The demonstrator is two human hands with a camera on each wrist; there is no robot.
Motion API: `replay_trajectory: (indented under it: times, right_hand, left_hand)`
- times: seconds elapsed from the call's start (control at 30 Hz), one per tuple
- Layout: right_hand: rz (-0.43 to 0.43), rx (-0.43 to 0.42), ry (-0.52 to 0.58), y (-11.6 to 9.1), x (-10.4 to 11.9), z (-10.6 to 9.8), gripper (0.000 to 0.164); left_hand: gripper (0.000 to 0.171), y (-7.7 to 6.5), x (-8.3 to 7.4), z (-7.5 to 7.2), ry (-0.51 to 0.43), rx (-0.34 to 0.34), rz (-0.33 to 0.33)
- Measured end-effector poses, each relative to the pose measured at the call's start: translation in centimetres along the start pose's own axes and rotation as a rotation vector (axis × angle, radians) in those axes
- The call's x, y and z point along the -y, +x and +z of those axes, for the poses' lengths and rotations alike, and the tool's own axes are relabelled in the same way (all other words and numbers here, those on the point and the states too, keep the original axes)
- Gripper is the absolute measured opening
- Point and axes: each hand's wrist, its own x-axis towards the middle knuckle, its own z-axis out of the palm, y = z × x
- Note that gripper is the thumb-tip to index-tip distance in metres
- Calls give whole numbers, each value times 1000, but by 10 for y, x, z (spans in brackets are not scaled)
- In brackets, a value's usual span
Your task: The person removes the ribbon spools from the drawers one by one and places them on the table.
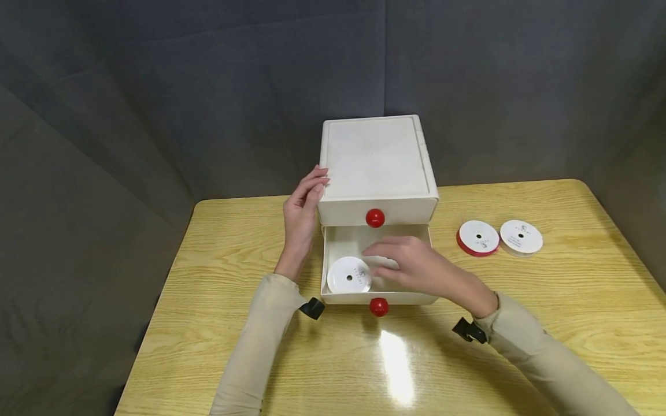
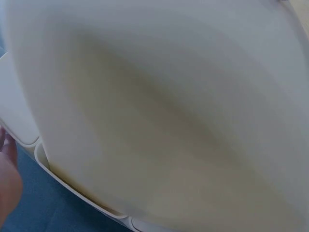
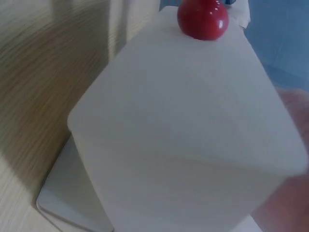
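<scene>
A white two-drawer cabinet (image 1: 374, 156) with red ball knobs stands on the table, its lower drawer (image 1: 343, 299) pulled out. My left hand (image 1: 302, 214) rests on the cabinet's upper left edge, fingertips on the top; part of it shows at the left of the left wrist view. My right hand (image 1: 411, 263) is over the open drawer with its fingers apart and nothing seen between them. A white-faced ribbon spool (image 1: 338, 274) lies flat at the drawer's front left, close to the right fingertips. In the right wrist view, the drawer hides most of this hand.
Right of the cabinet, a spool of red ribbon (image 1: 478, 237) and a spool of pale ribbon (image 1: 522, 237) lie side by side on the wooden table (image 1: 224, 289). The upper drawer's red knob (image 1: 375, 218) overhangs the open drawer. Dark curtains (image 1: 250, 92) hang behind.
</scene>
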Motion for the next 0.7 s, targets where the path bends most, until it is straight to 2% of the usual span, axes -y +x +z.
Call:
replay_trajectory:
  times: [0.27,0.53,0.7]
  right_hand:
    - [34,175,-23,10,-2,10,47]
    - [7,282,90,14,-6,14,48]
    - [-19,347,112,18,-9,16,49]
  left_hand:
    - [22,0,2,0,0,12,18]
    - [24,-1,1,1,-5,18,16]
    - [24,0,0,0,-8,19,12]
